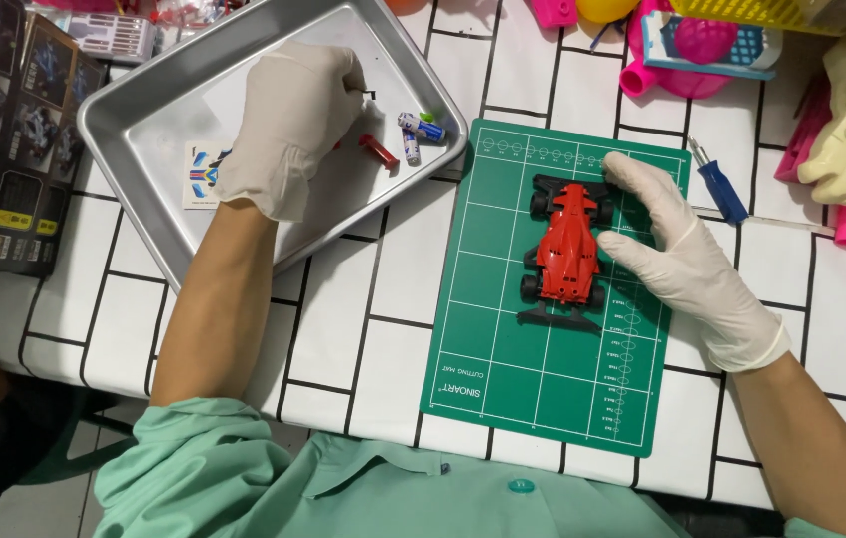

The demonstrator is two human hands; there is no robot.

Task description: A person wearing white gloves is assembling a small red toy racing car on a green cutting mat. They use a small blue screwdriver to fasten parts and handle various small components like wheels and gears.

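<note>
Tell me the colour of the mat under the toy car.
Green with a white grid, mat, seen in the head view.

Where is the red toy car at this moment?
In the head view, the red toy car lies on the green cutting mat, right of the metal tray, with the right hand touching its right side.

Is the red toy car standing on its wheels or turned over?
On its wheels. The toy car lies on the green mat with its red top shell facing up and black wheels at its sides; the right hand touches its side.
</note>
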